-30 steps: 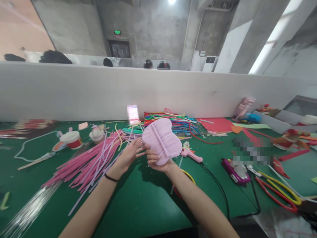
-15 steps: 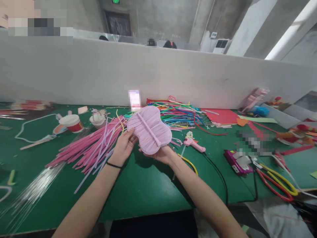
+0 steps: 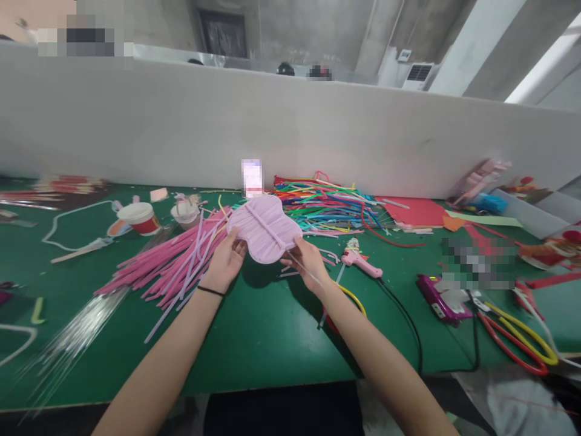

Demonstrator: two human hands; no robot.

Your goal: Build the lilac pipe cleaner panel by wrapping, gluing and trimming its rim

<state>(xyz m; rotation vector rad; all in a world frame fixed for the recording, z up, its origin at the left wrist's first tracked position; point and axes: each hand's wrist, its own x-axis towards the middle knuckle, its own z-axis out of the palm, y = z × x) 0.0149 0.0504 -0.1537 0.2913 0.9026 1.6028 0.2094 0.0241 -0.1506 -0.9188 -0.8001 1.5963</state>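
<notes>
Lowering pink butterfly piece (image 3: 264,229) closer to table (image 3: 254,339).

one glue gun (image 3: 361,264), two cups (image 3: 138,217)

Green felt-like table top (image 3: 254,357) ran the full width of the view. A long, plain white partition (image 3: 136,127) stood along its far edge, with a faint scuff toward the right. Beyond it rose bare grey concrete walls (image 3: 308,30), with a dark doorway (image 3: 224,33) at centre top. A white floor-standing air conditioner (image 3: 415,75) stood right of centre against the far wall. Thick pale pillars (image 3: 481,45) slanted up at the right, and bright daylight showed between them at the upper right edge. A peach-toned wall patch showed at far upper left. The floor was not visible.
</notes>
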